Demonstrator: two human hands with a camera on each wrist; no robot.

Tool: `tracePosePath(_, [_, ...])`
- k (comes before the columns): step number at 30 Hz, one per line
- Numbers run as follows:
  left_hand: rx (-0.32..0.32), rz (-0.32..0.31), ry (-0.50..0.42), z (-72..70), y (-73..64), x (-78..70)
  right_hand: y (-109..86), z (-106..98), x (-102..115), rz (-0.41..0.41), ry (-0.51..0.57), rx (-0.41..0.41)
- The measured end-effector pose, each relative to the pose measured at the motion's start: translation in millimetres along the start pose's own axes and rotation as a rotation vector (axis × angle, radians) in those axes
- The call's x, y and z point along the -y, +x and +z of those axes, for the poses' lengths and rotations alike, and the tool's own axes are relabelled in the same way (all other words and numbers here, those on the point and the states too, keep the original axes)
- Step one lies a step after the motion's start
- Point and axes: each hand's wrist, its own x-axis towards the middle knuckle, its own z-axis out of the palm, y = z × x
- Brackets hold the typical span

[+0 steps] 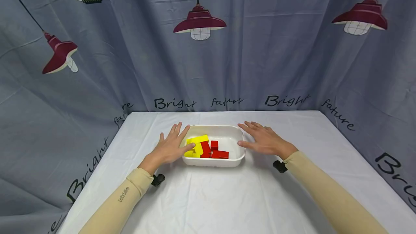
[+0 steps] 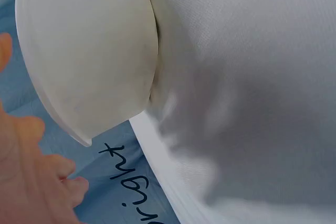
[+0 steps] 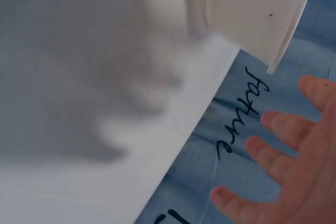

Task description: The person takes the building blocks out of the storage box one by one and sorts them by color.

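A white rectangular tub (image 1: 232, 143) sits on the table with red and yellow blocks inside. The yellow blocks (image 1: 197, 139) are bunched at its left end, and the red blocks (image 1: 220, 154) lie beside them toward the middle. At the tub's left end my left hand (image 1: 169, 148) is spread, its thumb overlapping the rim in the head view. My right hand (image 1: 264, 140) is spread at the right end, thumb and fingertips close to the rim. Neither hand grips anything. In both wrist views the tub's outer wall (image 2: 89, 51) shows near the fingers (image 3: 283, 129).
A white cloth (image 1: 208, 194) covers the table. Behind it and at both sides hangs a grey-blue curtain (image 1: 146, 64) printed with lamps and lettering. Small black devices (image 1: 158, 180) are strapped under both wrists.
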Motion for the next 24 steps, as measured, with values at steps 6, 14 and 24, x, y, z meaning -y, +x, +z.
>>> tracePosePath(6, [-0.098,-0.032,-0.038,0.0,9.5,-0.5,2.2,2,0,0.025,0.039,-0.066])
tracePosePath(14, [-0.172,-0.094,-0.130,-2.9,26.6,-1.3,8.2,2,1,0.032,0.168,-0.131])
tracePosePath(24, [-0.070,-0.131,-0.095,10.0,34.4,-0.7,15.7,8,-2,0.038,0.309,-0.148])
